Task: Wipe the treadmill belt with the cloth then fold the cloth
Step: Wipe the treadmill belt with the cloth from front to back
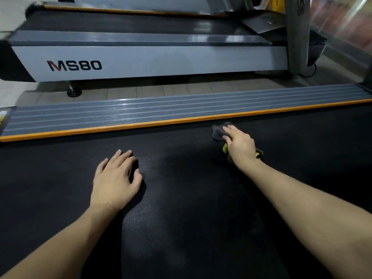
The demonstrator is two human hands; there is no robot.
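The black textured treadmill belt [181, 198] fills the lower part of the head view. A grey cloth [218, 130] with a yellow-green edge lies on the belt close to its far side. My right hand [239, 143] lies flat on top of the cloth, fingers straight, pressing it onto the belt. Most of the cloth is hidden under that hand. My left hand [114, 180] rests palm-down on the bare belt, to the left and nearer to me, its fingers relaxed and holding nothing.
A grey ribbed side rail [161, 111] with an orange strip [141, 125] borders the belt's far side. Beyond a strip of tiled floor [161, 90] stands a second treadmill [141, 57] marked MS80, its upright post [296, 31] at the right.
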